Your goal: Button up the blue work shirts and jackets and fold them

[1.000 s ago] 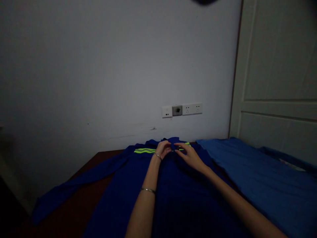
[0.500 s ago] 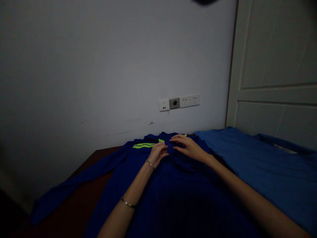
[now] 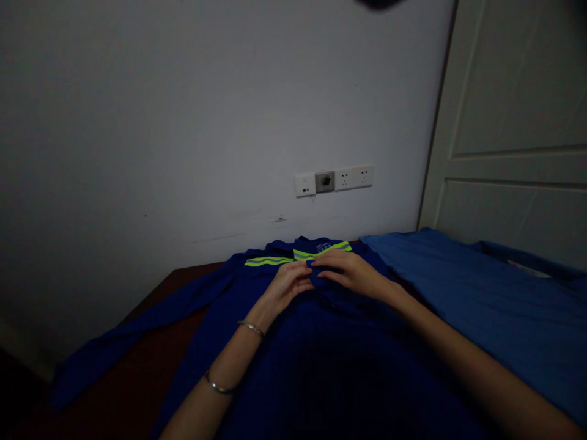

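Observation:
A dark blue long-sleeved work shirt (image 3: 270, 305) with yellow-green reflective stripes lies spread out, its collar end toward the wall and one sleeve stretched to the left. My left hand (image 3: 290, 282), with two bracelets on the wrist and forearm, is closed on the edge of the shirt's front opening below the stripes. Close beside it, my right hand (image 3: 348, 270) pinches the same front edge between thumb and fingers. The fingertips of both hands nearly meet. Whatever small part lies between them is too dark to make out.
The shirt rests on a dark reddish-brown surface (image 3: 153, 348) against a pale wall (image 3: 206, 122). A lighter blue garment (image 3: 477, 305) lies to the right. Sockets and switch plates (image 3: 334, 180) are on the wall, and a white panelled door (image 3: 518, 122) stands at the right.
My right hand has moved slightly left and down, closer to my left hand, onto the front edge. More of the right-hand stripe and the inside of the collar now shows.

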The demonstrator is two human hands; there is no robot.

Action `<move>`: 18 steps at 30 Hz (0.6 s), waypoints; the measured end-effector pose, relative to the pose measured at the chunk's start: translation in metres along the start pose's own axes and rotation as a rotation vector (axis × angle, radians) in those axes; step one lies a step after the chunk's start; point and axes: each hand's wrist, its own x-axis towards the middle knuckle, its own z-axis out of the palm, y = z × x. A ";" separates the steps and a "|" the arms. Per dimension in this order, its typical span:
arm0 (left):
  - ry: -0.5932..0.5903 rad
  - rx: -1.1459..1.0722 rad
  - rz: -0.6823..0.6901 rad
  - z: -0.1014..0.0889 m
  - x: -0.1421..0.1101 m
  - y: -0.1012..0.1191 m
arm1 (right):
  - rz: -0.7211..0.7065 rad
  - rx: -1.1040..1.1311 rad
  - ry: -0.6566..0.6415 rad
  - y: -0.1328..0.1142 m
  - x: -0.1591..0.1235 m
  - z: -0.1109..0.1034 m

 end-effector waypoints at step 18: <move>0.018 -0.125 -0.099 -0.005 0.002 0.004 | -0.010 -0.052 0.093 -0.008 0.002 0.003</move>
